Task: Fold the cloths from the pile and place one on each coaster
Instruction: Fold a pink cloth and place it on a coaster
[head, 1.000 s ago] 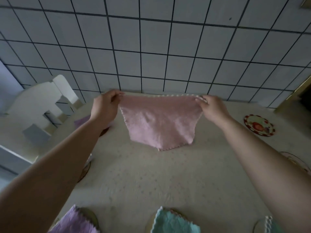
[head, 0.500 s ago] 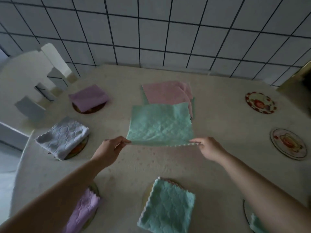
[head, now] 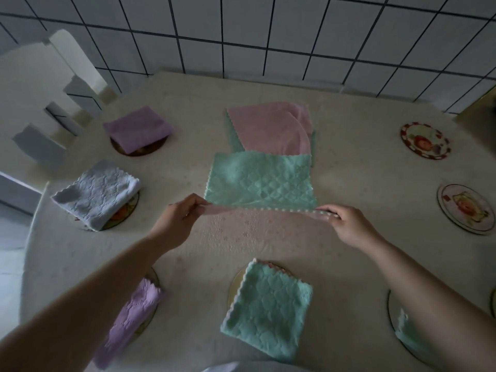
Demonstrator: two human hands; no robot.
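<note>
Pink on its underside and mint green on its quilted top, a square microfibre cloth (head: 259,181) is held by its near edge, doubled over in a first fold. The left hand (head: 178,220) pinches the near left corner between thumb and fingers, and the right hand (head: 349,224) pinches the near right corner the same way. The cloth's far edge touches the remaining pile (head: 271,128), a pink cloth over a green one, which lies in the middle of the round, cream-covered table (head: 349,264).

Taking the pile as landmark: to its left a folded purple cloth (head: 138,127) sits on a dark round coaster. Nearer and to its left a folded grey-white cloth (head: 98,191) covers another coaster. Nearer the person lie a second purple cloth (head: 131,312) and a folded green cloth (head: 268,304), each on a coaster. At the near right a green cloth (head: 410,336) lies on a coaster, partly hidden by the right forearm.

To the right of the pile two patterned coasters (head: 425,140) (head: 467,208) are bare.

Judged from this, five coasters look served, and one cloth is mid-fold. At least the two bare coasters remain, and the pile seems to hold enough cloths for them.
</note>
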